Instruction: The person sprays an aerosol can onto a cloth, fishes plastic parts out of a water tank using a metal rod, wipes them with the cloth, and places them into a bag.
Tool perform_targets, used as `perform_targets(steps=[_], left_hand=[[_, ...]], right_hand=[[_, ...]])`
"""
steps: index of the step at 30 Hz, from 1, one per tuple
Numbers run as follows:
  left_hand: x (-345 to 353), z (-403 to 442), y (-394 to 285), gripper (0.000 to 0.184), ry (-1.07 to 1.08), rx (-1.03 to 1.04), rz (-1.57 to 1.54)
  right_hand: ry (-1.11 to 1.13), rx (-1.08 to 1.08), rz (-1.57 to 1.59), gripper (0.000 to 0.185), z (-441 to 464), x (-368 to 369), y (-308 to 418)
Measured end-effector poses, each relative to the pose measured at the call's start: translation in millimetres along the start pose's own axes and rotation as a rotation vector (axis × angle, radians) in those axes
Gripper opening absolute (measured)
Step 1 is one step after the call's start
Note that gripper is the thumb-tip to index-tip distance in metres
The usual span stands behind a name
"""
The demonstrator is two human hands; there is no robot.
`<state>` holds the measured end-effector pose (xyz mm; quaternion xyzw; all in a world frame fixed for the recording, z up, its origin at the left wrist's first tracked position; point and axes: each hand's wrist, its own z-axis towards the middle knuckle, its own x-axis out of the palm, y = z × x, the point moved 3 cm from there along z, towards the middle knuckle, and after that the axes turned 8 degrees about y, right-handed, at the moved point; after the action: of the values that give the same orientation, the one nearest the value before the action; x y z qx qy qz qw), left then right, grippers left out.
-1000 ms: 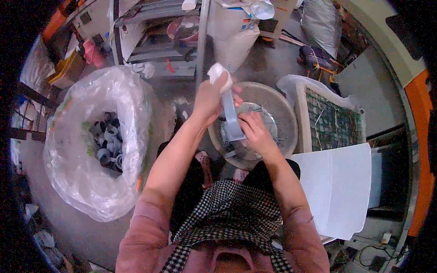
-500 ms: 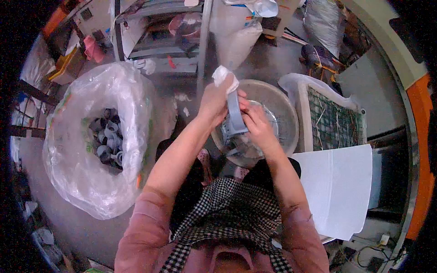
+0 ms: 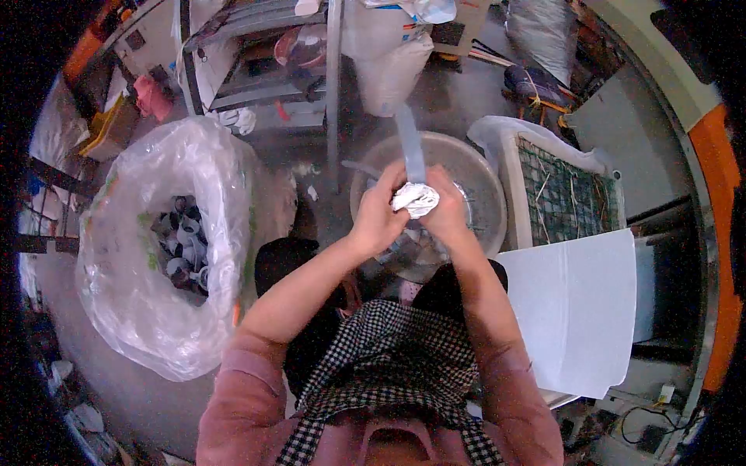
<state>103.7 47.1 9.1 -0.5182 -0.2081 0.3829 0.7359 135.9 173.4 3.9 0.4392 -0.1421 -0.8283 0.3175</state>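
My left hand (image 3: 380, 219) is closed on a crumpled white cloth (image 3: 416, 200), which is bunched between both hands. Against the cloth's other side, my right hand (image 3: 446, 208) is closed around the near end of a grey plastic part (image 3: 413, 147). One flat, strip-like arm of that part points away from me. A thinner grey arm (image 3: 360, 168) sticks out left beyond my left hand. The cloth and fingers hide the part's near end. Below the hands stands a round basin (image 3: 494, 233) with small pieces in it, too blurred to name.
On the left, a big clear plastic bag (image 3: 116, 311) holds several grey pipe-like fittings (image 3: 186, 239). To the right are a crate with green netting (image 3: 563, 194) and a white board (image 3: 575, 311). A metal rack (image 3: 334, 101) and a white sack (image 3: 386, 74) stand ahead.
Both hands have come together around the cloth, and the left has moved nearer to me. The grey part has swung so that its long arm points away from me.
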Motion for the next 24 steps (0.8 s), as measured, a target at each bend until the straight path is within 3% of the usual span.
perform_targets(steps=[3, 5, 7, 8, 9, 12, 16, 20, 22, 24], left_hand=[[-3.4, 6.2, -8.0, 0.071, -0.049, 0.045, -0.242], [-6.9, 9.6, -9.8, 0.076, -0.081, 0.028, -0.142], [-18.6, 20.5, -12.3, 0.070, -0.178, -0.035, -0.029], [-20.7, 26.1, -11.7, 0.061, -0.236, -0.072, -0.330], [-32.8, 34.2, 0.3, 0.041, -0.349, -0.124, -0.265], [-51.2, 47.9, -20.0, 0.018, -0.283, -0.305, -0.521], [-68.7, 50.6, -11.8, 0.022, -0.262, -0.392, -0.623], [-72.2, 46.1, -15.4, 0.039, -0.106, -0.457, -0.623], [-66.8, 42.5, -26.6, 0.045, 0.032, -0.295, -0.901], [-68.3, 40.2, -22.8, 0.046, 0.071, -0.233, -0.867]], right_hand=[[0.093, -0.017, -0.046, 0.043, -2.3, 2.8, -10.9], [0.021, -0.198, -0.109, 0.034, -0.7, -1.9, -7.9], [0.085, -0.253, -0.169, 0.030, -5.3, 0.2, -3.8], [0.147, -0.305, -0.232, 0.028, -8.6, 2.9, 0.0], [0.150, -0.306, -0.233, 0.028, -9.0, 2.9, 7.6], [0.221, -0.410, -0.184, 0.028, -0.7, 3.7, 28.9], [0.235, -0.403, -0.192, 0.030, -0.3, 5.9, 24.9], [0.231, -0.316, -0.034, 0.034, -4.2, 2.2, 9.2], [0.196, -0.282, 0.013, 0.034, 0.7, -1.4, 6.7], [0.051, -0.277, 0.054, 0.034, 10.3, -8.9, 5.4]])
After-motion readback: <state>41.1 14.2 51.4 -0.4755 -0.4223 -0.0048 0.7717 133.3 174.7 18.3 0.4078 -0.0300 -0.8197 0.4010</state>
